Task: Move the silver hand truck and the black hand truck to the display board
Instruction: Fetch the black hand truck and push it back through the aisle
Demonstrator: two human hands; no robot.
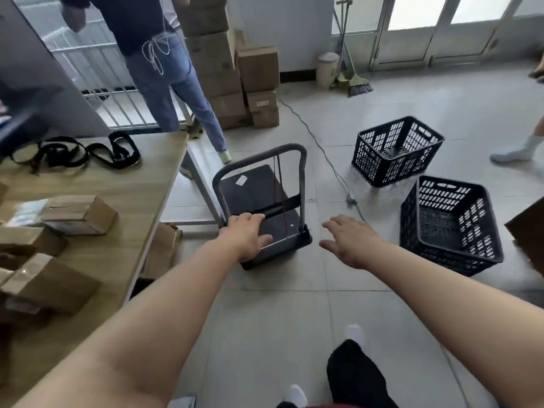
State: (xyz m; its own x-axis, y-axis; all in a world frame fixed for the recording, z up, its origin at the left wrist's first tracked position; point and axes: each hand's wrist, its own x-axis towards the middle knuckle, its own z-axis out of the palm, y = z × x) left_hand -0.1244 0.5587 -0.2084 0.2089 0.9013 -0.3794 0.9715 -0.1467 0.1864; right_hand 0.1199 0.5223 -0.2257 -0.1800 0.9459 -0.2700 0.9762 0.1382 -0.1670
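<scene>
A hand truck point(259, 187) with a dark platform and a grey looped handle stands on the tiled floor beside the table leg, a black strap and a red cord across it. Its handle is folded toward the platform. My left hand point(245, 235) rests on the near left edge of the platform, fingers spread over it. My right hand point(348, 241) hovers open to the right of the truck's near corner, touching nothing. I see only this one hand truck, and no display board is in view.
A wooden table point(123, 184) at left carries cardboard boxes and black straps. Two black plastic crates point(396, 150) point(450, 225) sit on the floor at right. A cable point(329, 160) runs across the tiles. A person in jeans point(173, 81) stands by stacked cartons point(232, 69).
</scene>
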